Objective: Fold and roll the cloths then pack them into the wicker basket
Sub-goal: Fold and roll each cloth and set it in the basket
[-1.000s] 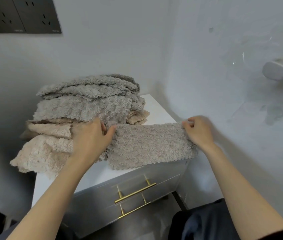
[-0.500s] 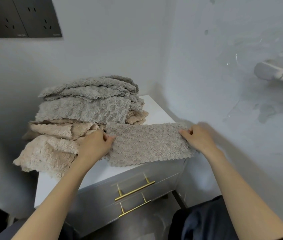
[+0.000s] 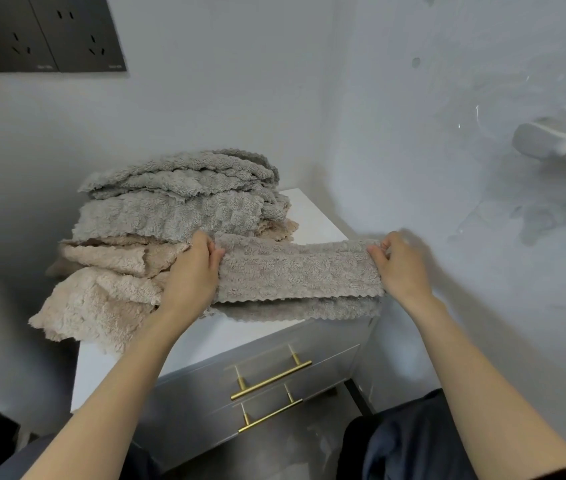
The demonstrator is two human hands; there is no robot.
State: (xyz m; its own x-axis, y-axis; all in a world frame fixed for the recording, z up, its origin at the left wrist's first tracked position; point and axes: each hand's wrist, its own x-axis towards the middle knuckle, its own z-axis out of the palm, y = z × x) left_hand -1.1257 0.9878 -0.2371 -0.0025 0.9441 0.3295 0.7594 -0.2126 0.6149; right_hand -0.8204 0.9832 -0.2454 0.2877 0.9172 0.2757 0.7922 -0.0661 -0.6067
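- While both hands hold it, the grey cloth [image 3: 295, 271] is pulled out lengthwise between them, over the front part of the cabinet top [image 3: 312, 216].
- Left hand [image 3: 191, 275]: clamped on the cloth's left end, fingers curled over its far edge.
- Right hand [image 3: 401, 268]: clamped on the right end, fingertips [image 3: 375, 252] pinching the far edge, thumb hidden behind the hand.
- Cloth is folded into a long strip; the upper layer's scalloped edge runs along the front, and a lower layer shows just below it.
- Lower layer rests on the cabinet top near its front edge; the upper layer looks slightly lifted, cannot tell how far.
- Cloth's right end reaches about the right edge of the top.
- Pile of cloths [image 3: 170, 209] sits just behind and left of the left hand, touching the strip's far left corner.
- Pile order: grey cloths on top, beige cloths [image 3: 101, 299] underneath.
- Lowest beige cloth hangs over the left front of the cabinet top.
- Bare white top shows right of the pile, behind the strip.
- Cabinet front is grey, with two gold drawer handles [image 3: 271, 381], one above the other.
- Cabinet stands in a corner of pale walls.
- Dark socket panel [image 3: 45, 32] on the wall, upper left.
- White wall fixture [image 3: 558, 147] on the right wall, blurred, cannot tell what it is.
- Dark trousers [image 3: 409, 445] at the bottom right.
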